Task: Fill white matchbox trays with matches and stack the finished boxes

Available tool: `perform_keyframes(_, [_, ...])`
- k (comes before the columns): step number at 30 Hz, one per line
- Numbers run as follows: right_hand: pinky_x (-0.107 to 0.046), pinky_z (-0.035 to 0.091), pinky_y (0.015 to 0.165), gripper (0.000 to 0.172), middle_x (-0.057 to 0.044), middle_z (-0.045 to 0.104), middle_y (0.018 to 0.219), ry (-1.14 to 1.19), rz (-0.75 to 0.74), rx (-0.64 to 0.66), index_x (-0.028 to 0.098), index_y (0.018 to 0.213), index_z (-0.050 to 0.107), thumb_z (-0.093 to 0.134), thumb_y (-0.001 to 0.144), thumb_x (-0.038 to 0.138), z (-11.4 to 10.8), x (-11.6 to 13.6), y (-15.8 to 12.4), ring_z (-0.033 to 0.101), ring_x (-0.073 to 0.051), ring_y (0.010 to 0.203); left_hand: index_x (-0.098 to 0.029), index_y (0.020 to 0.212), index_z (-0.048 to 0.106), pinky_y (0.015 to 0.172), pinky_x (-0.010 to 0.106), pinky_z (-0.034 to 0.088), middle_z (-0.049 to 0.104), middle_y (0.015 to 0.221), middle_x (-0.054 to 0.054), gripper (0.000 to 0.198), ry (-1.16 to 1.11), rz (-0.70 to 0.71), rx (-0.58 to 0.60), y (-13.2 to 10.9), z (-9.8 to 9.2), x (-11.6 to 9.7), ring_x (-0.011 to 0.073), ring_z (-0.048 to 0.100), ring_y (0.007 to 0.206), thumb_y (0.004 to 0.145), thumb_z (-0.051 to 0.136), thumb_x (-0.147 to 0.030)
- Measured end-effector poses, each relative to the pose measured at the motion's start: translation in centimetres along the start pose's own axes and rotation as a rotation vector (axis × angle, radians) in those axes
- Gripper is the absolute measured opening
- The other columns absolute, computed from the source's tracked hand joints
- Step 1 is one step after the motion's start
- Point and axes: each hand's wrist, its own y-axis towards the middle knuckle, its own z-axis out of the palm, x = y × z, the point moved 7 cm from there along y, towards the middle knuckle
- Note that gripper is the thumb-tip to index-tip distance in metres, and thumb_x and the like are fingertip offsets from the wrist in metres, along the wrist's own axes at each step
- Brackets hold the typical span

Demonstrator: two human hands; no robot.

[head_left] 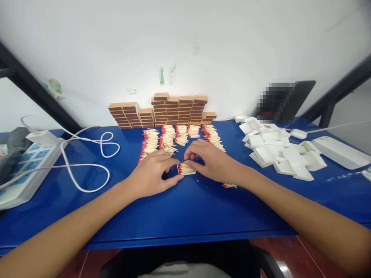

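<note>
A small white matchbox tray (185,169) filled with red-tipped matches lies on the blue table (185,216) between my hands. My left hand (153,173) has its fingers curled round the tray's left end, thumb at its near corner. My right hand (210,160) pinches the tray's right side with bent fingers over the matches. Just behind my hands lie rows of loose matches (174,137). A few stray matches (229,185) lie under my right wrist.
Stacks of brown closed matchboxes (162,110) stand against the white wall. A heap of empty white trays (278,148) lies at the right, with a white device (340,151) beyond. A power strip (26,166) and looped white cable (87,162) lie at the left.
</note>
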Motion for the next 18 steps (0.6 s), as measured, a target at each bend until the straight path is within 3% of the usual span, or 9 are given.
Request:
perform_keyframes(12, [-0.036,0.047,0.084,0.007,-0.004,0.068,0.092,0.029,-0.040,-0.002,0.022,0.096,0.069,0.066,0.102,0.022,-0.4,0.3,0.0,0.060,-0.023,0.096,-0.017,0.117,0.078,0.076,0.036,0.049,0.067,0.082,0.004,0.031,-0.006,-0.014,0.030,-0.1,0.2,0.1,0.0205,0.061,0.081,0.101,0.072,-0.044])
perform_keyframes(16, [-0.037,0.049,0.086,0.003,-0.005,0.068,0.096,0.101,-0.060,0.035,0.023,0.101,0.071,0.068,0.102,0.024,-0.2,1.1,-0.2,0.061,-0.023,0.100,-0.019,0.109,0.077,0.073,0.035,0.046,0.066,0.081,0.004,0.028,-0.001,-0.022,0.041,0.0,0.2,0.2,0.0201,0.059,0.079,0.101,0.071,-0.045])
perform_keyframes(18, [-0.037,0.050,0.088,0.011,-0.006,0.066,0.100,0.126,-0.098,0.078,0.023,0.106,0.073,0.063,0.104,0.020,0.2,1.7,-0.4,0.060,-0.023,0.103,-0.019,0.101,0.076,0.073,0.035,0.046,0.065,0.081,0.004,0.026,-0.002,-0.030,0.051,0.0,0.3,0.2,0.0200,0.059,0.079,0.101,0.071,-0.044])
